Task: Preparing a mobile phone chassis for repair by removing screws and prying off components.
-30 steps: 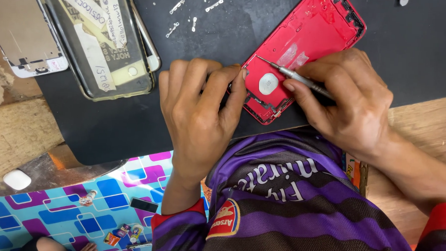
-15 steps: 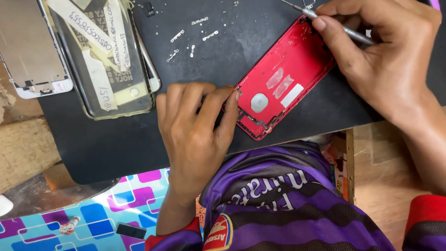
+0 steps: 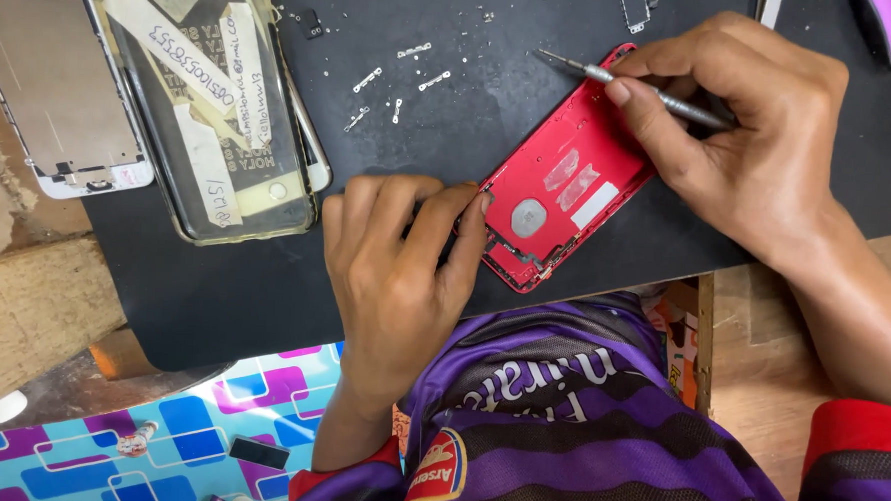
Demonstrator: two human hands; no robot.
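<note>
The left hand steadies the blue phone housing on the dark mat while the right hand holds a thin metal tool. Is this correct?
Not quite: in the head view the phone housing is red, not blue. The left hand steadies it on the dark mat while the right hand holds the thin metal tool.

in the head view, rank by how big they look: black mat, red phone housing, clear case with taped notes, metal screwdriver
1. black mat
2. clear case
3. red phone housing, partly covered by the right hand, so its place below the case is unsure
4. metal screwdriver, thin, mostly hidden in the hand

A clear phone case (image 3: 206, 110) with paper strips lies beside a silver phone frame (image 3: 57, 78); tiny screws (image 3: 414, 64) dot the black mat (image 3: 263, 293)
</note>
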